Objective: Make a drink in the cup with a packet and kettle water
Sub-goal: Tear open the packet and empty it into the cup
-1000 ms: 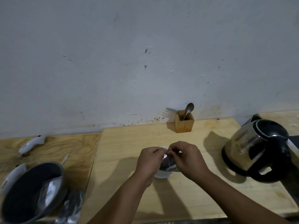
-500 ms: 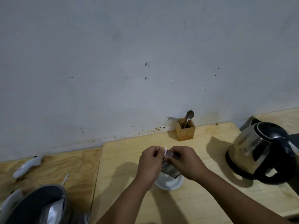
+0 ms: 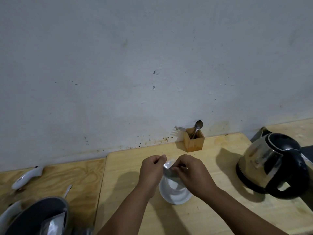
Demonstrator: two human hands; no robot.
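Two hands are pinching the silvery packet at lower centre of the frame: left hand and right hand gripping its top directly above the white cup. Tearing steadily, keeping it over the cup, should avoid spills; the kettle is waiting at right.

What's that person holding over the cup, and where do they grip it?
A small silvery packet, pinched at its top edge between the left hand and the right hand, above the white cup.
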